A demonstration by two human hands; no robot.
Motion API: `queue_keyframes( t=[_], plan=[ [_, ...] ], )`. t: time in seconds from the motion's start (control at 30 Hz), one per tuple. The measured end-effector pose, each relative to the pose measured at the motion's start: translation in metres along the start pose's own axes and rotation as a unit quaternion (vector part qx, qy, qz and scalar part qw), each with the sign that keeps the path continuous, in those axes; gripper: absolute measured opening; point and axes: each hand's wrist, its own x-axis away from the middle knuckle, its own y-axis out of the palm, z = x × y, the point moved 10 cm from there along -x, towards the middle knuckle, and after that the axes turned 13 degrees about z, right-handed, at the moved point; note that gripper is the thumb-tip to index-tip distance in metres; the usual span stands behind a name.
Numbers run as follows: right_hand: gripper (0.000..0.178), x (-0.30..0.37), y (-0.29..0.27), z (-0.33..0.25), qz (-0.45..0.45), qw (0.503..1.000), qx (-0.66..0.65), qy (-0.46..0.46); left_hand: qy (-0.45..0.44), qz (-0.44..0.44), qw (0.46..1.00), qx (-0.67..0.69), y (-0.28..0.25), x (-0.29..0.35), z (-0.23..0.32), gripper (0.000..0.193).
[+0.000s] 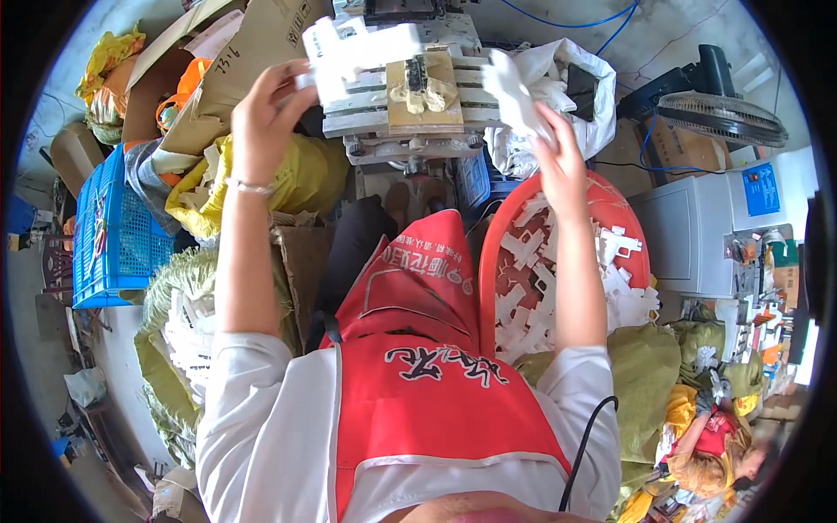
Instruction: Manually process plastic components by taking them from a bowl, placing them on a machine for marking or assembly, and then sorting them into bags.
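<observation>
My left hand is closed on a white plastic toy gun part, raised over the left side of a slotted metal machine bed. The part is bright and slightly smeared, so its details are hard to make out. On the right, my right hand grips another white plastic piece, tilted up beside the bed. Between the two hands lies a wooden board with a black fixture set in a cream-coloured lump. A red tub of white toy gun parts stands below my right forearm.
At left are a blue plastic crate, a yellow bag and a cardboard box. A white sack and a black fan stand at right. Another person is at the lower right.
</observation>
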Motion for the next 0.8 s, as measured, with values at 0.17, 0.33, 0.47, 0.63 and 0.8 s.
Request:
queue_keyframes(
  t=[0.17, 0.33, 0.47, 0.63, 0.8],
  plan=[
    [0.037, -0.022, 0.08, -0.046, -0.107, 0.968, 0.108, -0.2, -0.067, 0.018, 0.998, 0.007, -0.082, 0.036, -0.028, 0.028],
    [0.035, -0.019, 0.086, -0.043, -0.179, 0.929, 0.201, -0.255, -0.042, 0.061, 0.987, -0.141, -0.148, 0.061, -0.053, 0.023],
    [0.027, -0.02, 0.033, -0.041, -0.1, 0.957, 0.197, -0.189, -0.077, 0.12, 0.942, -0.305, -0.198, 0.088, -0.042, 0.025],
    [0.027, 0.098, -0.066, 0.185, -0.122, 0.913, 0.351, 0.169, -0.099, 0.114, 0.968, -0.201, -0.22, 0.098, -0.06, 0.027],
    [0.039, 0.236, -0.058, 0.282, -0.252, 0.809, 0.506, 0.164, -0.115, 0.119, 0.889, -0.427, -0.297, 0.132, -0.056, 0.029]
  ],
)
